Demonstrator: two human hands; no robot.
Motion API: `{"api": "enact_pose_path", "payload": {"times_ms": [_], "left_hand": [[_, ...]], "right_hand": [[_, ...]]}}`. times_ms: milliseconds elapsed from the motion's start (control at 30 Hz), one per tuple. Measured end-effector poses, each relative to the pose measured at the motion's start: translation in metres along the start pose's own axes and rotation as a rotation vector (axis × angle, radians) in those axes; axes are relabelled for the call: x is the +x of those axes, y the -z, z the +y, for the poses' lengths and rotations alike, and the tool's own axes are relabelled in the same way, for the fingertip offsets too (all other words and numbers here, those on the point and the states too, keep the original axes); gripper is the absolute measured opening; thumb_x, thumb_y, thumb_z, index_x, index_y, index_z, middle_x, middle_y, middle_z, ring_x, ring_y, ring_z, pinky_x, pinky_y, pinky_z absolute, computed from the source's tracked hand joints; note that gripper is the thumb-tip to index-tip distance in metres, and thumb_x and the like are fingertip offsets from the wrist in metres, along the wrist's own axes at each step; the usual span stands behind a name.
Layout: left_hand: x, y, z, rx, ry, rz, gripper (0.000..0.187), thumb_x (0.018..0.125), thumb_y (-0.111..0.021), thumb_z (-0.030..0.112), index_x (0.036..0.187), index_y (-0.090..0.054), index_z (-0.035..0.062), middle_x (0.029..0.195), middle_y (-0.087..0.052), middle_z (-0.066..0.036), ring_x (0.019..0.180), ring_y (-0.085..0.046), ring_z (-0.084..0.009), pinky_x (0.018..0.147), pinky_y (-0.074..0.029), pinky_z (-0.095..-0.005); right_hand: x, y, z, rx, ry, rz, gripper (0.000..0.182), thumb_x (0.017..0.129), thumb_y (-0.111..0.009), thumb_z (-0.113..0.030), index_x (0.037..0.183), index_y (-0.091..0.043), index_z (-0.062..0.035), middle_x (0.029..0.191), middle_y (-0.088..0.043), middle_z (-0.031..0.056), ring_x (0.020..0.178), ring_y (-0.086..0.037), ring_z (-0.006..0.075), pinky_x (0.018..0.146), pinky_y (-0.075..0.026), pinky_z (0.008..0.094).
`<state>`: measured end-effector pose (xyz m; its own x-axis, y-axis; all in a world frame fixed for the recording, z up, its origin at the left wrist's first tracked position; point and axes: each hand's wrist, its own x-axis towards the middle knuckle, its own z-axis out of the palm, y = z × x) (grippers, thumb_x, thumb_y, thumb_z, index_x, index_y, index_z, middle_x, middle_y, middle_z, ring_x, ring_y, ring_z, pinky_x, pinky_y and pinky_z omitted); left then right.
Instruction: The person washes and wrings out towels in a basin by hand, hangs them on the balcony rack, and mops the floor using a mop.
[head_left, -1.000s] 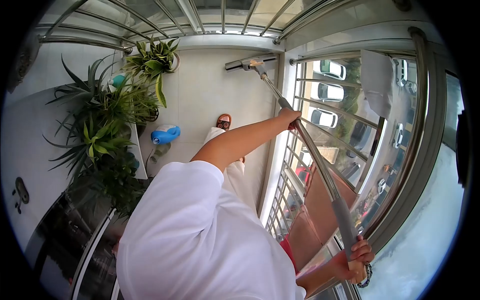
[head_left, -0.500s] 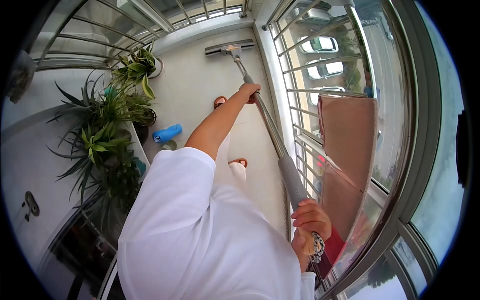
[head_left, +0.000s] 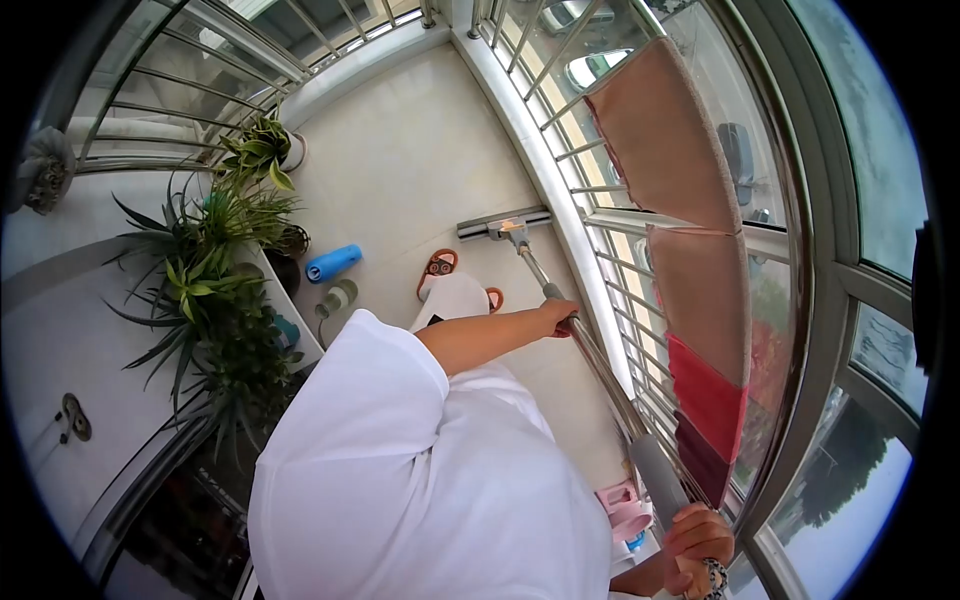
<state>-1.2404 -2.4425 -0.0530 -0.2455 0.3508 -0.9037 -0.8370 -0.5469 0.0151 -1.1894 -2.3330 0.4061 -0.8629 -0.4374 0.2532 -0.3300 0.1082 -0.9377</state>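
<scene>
A flat mop with a metal pole (head_left: 603, 378) slants across the right half of the view. My left hand (head_left: 558, 318) is wrapped around the pole partway down. At the upper end, past the thick grey grip (head_left: 658, 476), my right hand (head_left: 699, 540) is closed on the handle. The wide mop head (head_left: 505, 226) lies on the pale tiled floor (head_left: 400, 130), with one end against the white ledge (head_left: 530, 150) below the railing. My feet in brown sandals (head_left: 437, 268) stand just nearer than the mop head.
Several potted plants (head_left: 185, 290) line the left side. Beside them on the floor is a blue cylindrical object (head_left: 333, 263). A pinkish cloth (head_left: 675, 130) hangs at the right railing. A pink plastic item (head_left: 626, 510) stands low near my right hand.
The mop head has been drawn back along the floor toward my feet. Both hands moved back and to the right with the pole, and my view has shifted.
</scene>
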Motion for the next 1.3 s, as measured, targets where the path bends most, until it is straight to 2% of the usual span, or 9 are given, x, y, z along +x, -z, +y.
{"api": "enact_pose_path", "payload": {"times_ms": [133,167,267,367,500,733,967,1033,1300], "left_hand": [[-0.011,0.011,0.037,-0.082,-0.064,0.064,0.024,0.069,-0.065,0.02,0.082,-0.055,0.0025,0.067,-0.056,-0.009,0.052,-0.055,-0.0218,0.056,-0.051,-0.0358],[-0.027,0.019,0.049,-0.11,-0.088,0.061,0.024,0.069,-0.065,0.02,0.082,-0.055,0.0031,0.067,-0.056,-0.009,0.051,-0.055,-0.0209,0.055,-0.05,-0.035],[-0.061,0.059,0.09,-0.197,-0.196,0.079,0.022,0.069,-0.065,0.021,0.08,-0.055,0.0043,0.067,-0.056,-0.007,0.052,-0.055,-0.019,0.053,-0.049,-0.0332],[-0.075,0.124,0.148,-0.311,-0.362,0.175,0.02,0.071,-0.064,0.019,0.077,-0.053,0.0041,0.066,-0.055,-0.006,0.052,-0.054,-0.0169,0.052,-0.049,-0.0328],[-0.058,0.256,0.227,-0.587,-0.559,0.296,0.021,0.073,-0.062,0.013,0.082,-0.047,0.0009,0.064,-0.051,-0.008,0.051,-0.052,-0.0181,0.047,-0.048,-0.0328],[-0.068,0.407,0.283,-0.684,-0.577,0.214,0.019,0.081,-0.053,0.017,0.087,-0.042,0.0027,0.065,-0.048,-0.01,0.05,-0.049,-0.0198,0.057,-0.05,-0.0361],[-0.049,0.361,0.245,-0.45,-0.506,0.311,0.022,0.081,-0.055,0.021,0.089,-0.042,0.0043,0.068,-0.053,-0.012,0.056,-0.054,-0.0235,0.058,-0.051,-0.0395],[-0.036,0.331,0.217,-0.403,-0.433,0.366,0.022,0.079,-0.056,0.023,0.086,-0.045,0.0057,0.064,-0.056,-0.01,0.051,-0.056,-0.0205,0.046,-0.05,-0.0351],[0.016,0.138,0.035,-0.266,-0.301,0.272,0.017,0.078,-0.057,0.024,0.079,-0.048,0.0091,0.065,-0.053,-0.004,0.054,-0.055,-0.0176,0.054,-0.051,-0.0358]], "right_hand": [[0.033,-0.008,0.008,0.058,0.157,-0.047,0.033,0.071,-0.063,-0.031,0.062,-0.044,-0.0069,0.044,-0.042,0.0081,0.037,-0.04,0.0209,0.044,-0.04,0.0388],[0.028,-0.021,0.004,-0.026,0.089,0.131,0.033,0.073,-0.061,-0.034,0.062,-0.042,-0.0086,0.044,-0.04,0.0053,0.037,-0.038,0.0195,0.043,-0.038,0.0378],[0.059,-0.029,0.019,0.097,0.268,-0.09,0.033,0.076,-0.053,-0.038,0.063,-0.041,-0.0102,0.043,-0.036,0.0026,0.037,-0.036,0.0183,0.043,-0.036,0.0372],[0.064,-0.051,0.062,0.198,0.188,-0.004,0.048,0.07,-0.07,-0.049,0.076,-0.041,-0.0115,0.055,-0.05,0.0026,0.053,-0.052,0.0176,0.065,-0.044,0.0356],[0.112,-0.129,0.116,0.138,0.204,-0.258,0.049,0.069,-0.075,-0.04,0.092,-0.044,-0.01,0.084,-0.065,0.0075,0.083,-0.062,0.0246,0.081,-0.046,0.042],[0.131,-0.245,0.182,0.543,0.165,-0.28,0.031,0.073,-0.07,-0.019,0.09,-0.049,-0.0049,0.083,-0.062,0.0144,0.083,-0.061,0.0319,0.081,-0.047,0.0479],[0.101,-0.204,0.181,0.628,0.151,-0.102,0.021,0.087,-0.048,-0.02,0.075,-0.049,-0.0026,0.063,-0.056,0.0104,0.056,-0.055,0.0225,0.061,-0.049,0.0405],[0.078,-0.173,0.172,0.588,0.108,-0.041,0.025,0.089,-0.046,-0.023,0.073,-0.048,-0.0036,0.058,-0.054,0.0083,0.052,-0.055,0.0216,0.059,-0.048,0.0398],[-0.067,0.007,0.116,0.359,0.026,0.194,0.033,0.09,-0.037,-0.034,0.069,-0.043,-0.0091,0.048,-0.05,0.0032,0.042,-0.05,0.0168,0.051,-0.044,0.0333]]}}
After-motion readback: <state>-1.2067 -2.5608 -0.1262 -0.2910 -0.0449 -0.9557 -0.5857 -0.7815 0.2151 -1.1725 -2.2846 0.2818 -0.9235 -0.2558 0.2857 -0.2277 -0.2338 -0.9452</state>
